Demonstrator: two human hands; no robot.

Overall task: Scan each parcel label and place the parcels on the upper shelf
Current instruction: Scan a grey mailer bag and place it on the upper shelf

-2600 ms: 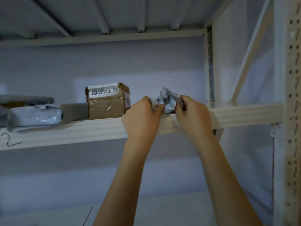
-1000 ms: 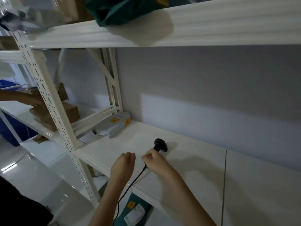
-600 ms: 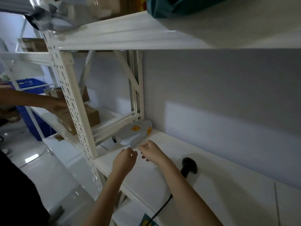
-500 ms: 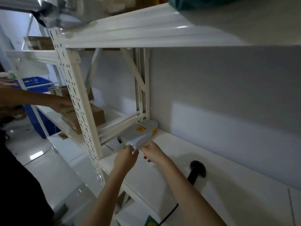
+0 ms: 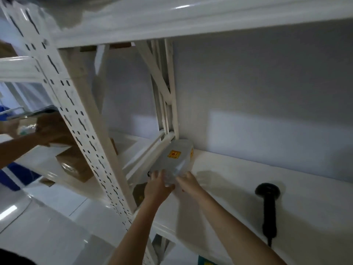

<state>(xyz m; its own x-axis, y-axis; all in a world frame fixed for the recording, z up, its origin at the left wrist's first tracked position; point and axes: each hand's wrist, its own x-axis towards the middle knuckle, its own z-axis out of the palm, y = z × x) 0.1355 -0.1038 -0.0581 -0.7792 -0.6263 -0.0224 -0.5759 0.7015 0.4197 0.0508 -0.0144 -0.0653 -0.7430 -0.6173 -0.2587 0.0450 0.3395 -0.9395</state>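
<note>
Both hands have now reached the gray parcel (image 5: 172, 159), which they were only close to a moment ago. I see my left hand (image 5: 158, 185) wrapped over the near left corner of the parcel, and my right hand (image 5: 186, 182) gripping its near right corner. It lies on the lower shelf (image 5: 238, 180), at the left end, touching the back post (image 5: 172, 88). It has orange stickers on it. My black scanner (image 5: 268, 205) lies on the same shelf, well apart to the right. Another person's arm (image 5: 23, 148) holds a brown box (image 5: 55, 131) on the next rack.
</note>
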